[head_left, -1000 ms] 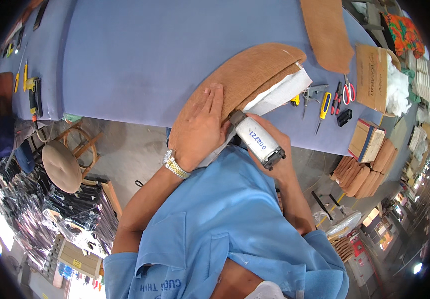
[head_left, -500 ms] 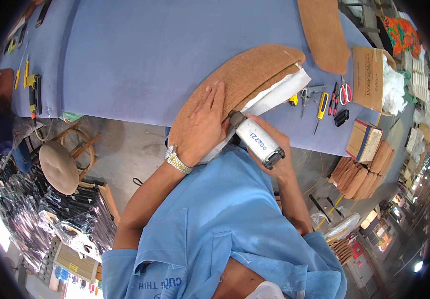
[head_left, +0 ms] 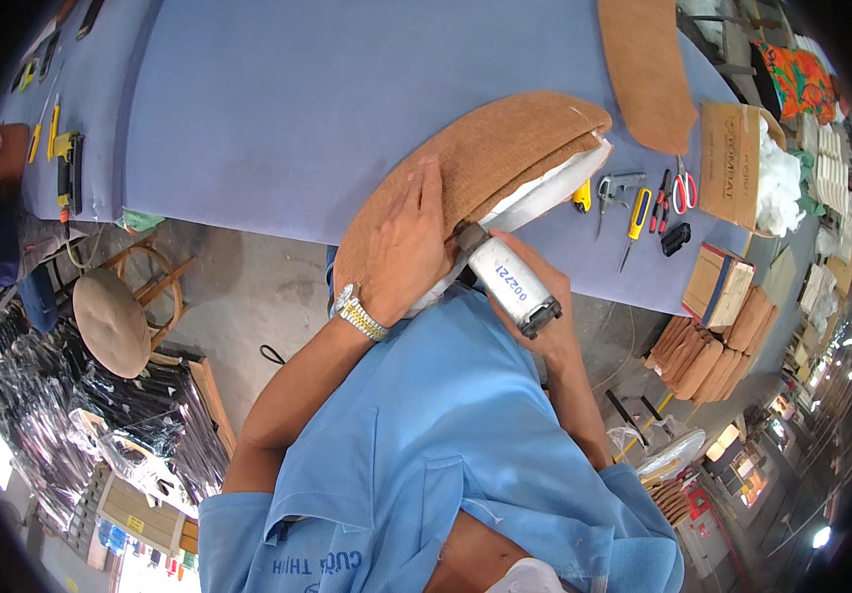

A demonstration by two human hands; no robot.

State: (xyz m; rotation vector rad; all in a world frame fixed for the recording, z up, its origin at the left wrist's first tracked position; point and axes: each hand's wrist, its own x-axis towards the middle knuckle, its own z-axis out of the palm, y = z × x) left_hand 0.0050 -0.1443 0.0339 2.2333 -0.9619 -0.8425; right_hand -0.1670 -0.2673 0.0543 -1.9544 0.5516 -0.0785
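Observation:
A rounded cushion panel covered in brown woven fabric (head_left: 505, 148), with white foam showing along its right edge, lies on the blue-covered table (head_left: 327, 99). My left hand (head_left: 411, 242), a metal watch on its wrist, presses flat on the brown fabric at the panel's near edge. My right hand (head_left: 535, 296) grips a white and grey pneumatic staple gun (head_left: 505, 279), whose nose touches the panel's edge right beside my left hand's fingers.
A second brown panel (head_left: 648, 64) lies at the table's far right. Pliers, a yellow-handled screwdriver (head_left: 636, 217), red scissors (head_left: 683, 188) and a cardboard box (head_left: 732, 163) sit to the right. A round wooden stool (head_left: 115, 316) stands on the floor at left. Stacked brown pieces (head_left: 698, 356) lie lower right.
Both hands stay on the panel's near edge; the staple gun has shifted only slightly along it.

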